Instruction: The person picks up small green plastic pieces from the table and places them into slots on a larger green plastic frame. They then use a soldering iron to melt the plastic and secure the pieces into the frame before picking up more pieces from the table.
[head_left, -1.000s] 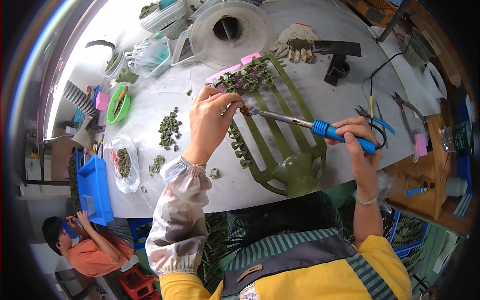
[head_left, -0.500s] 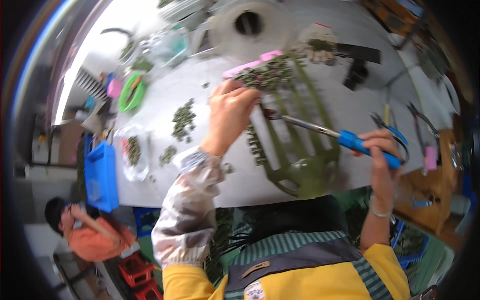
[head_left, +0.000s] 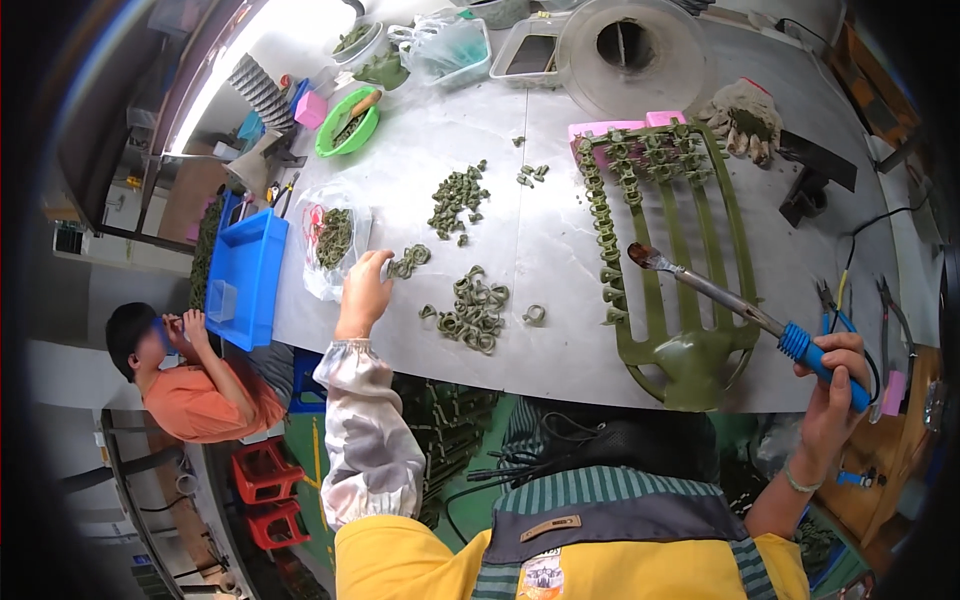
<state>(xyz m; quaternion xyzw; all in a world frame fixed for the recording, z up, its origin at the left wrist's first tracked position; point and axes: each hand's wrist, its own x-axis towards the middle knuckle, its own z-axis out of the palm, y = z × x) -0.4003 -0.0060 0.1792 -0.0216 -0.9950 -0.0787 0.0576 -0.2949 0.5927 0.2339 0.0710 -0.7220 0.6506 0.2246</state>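
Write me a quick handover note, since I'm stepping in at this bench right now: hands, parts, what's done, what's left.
Left hand: reaching at a small cluster of green rings beside a clear bag.
Right hand: grips the blue-handled iron, tip raised over the green moulded frame.
Done: loose ring piles lie on the table.
Left: many rings are attached along the frame's upper bars and left rail.

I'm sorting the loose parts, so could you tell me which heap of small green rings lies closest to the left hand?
The small cluster right at the left hand fingers, beside the clear bag; the other heaps lie farther right.
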